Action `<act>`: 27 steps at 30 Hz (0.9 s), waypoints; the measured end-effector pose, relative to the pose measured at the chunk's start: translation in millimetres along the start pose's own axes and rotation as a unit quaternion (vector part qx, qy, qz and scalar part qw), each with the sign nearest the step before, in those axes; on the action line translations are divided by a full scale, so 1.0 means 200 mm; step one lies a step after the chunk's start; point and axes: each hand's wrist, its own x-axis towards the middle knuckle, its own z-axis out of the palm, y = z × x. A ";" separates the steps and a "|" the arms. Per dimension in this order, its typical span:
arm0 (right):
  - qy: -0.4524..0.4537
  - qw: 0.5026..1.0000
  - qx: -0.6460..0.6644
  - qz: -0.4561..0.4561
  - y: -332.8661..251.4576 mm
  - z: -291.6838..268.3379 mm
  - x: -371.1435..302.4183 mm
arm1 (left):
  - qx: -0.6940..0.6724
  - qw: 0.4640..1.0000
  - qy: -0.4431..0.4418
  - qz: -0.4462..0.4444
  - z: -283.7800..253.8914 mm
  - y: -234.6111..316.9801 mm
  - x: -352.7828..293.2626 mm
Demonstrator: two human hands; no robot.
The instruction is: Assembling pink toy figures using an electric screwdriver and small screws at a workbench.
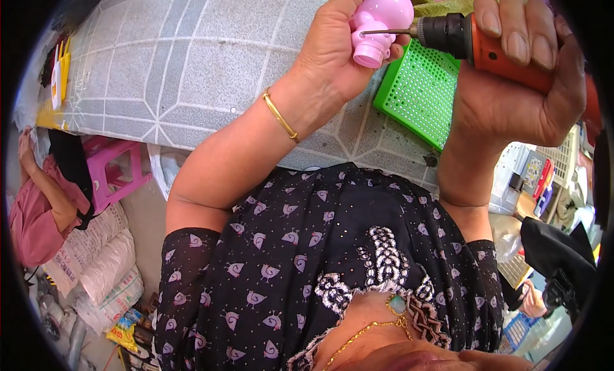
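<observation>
Above the tiled table (192, 64):
Left hand (332, 48): gripping a glossy pink plastic bottle (380, 19), neck pointing down-right.
Right hand (518, 83): clutching an orange power drill (486, 45), bit lying horizontal, pointing left, touching bottle.

Bright daylight, sharp, fisheye-bent edges

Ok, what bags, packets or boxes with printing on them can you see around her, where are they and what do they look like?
White sacks: lower left on the floor, stacked, bulging, white with dark print.
Yellow packet: bottom left, below the sacks, small, crinkled, yellow with blue and red.
Small boxes: right edge on a shelf, upright, grey, red and blue.
No screens or signs show.
</observation>
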 end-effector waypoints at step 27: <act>-0.054 0.998 -0.001 0.022 0.01 0.04 -0.12 | 0.031 0.996 0.014 0.085 -0.07 -0.05 0.05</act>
